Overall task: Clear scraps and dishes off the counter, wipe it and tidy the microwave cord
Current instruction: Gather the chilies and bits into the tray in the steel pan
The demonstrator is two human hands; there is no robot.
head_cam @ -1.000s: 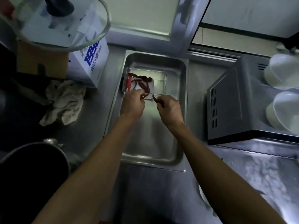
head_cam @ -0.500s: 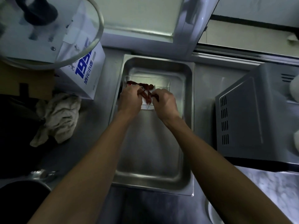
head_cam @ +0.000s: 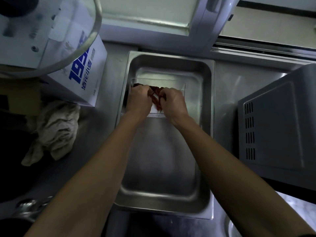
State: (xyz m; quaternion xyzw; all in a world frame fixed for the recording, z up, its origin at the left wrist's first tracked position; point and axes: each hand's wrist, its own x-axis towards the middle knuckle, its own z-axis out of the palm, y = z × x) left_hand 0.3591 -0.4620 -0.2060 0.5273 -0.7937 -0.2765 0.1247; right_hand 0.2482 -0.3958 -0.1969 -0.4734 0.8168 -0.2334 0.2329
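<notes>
Reaching forward from the near edge of the steel counter (head_cam: 106, 127), two bare forearms cross a deep steel tray (head_cam: 203, 134) that sits square on the counter between a crumpled cloth (head_cam: 54, 132) on the left and the grey microwave (head_cam: 277, 124) on the right. Past the tray's middle, toward its far end, lies a small clear plastic box (head_cam: 179, 82), and both hands work inside it. The left hand (head_cam: 139, 100) has its fingers curled down over dried red chillies (head_cam: 156, 98) at the box's left side; the right hand (head_cam: 174, 101) pinches another chilli end between thumb and fingertips just beside it, the two hands almost touching. The chillies show only in the gap between the hands and as a dark tip past the left knuckles; the rest is hidden under the fingers, so their number cannot be told. The box's near wall is half covered by the wrists. Farther left, at the counter's back, stands a white carton (head_cam: 82, 72) with blue print, partly veiled by a glass lid (head_cam: 95, 31) cut off by the top left corner. The microwave runs out of the right edge, and its cord is not visible from here.
</notes>
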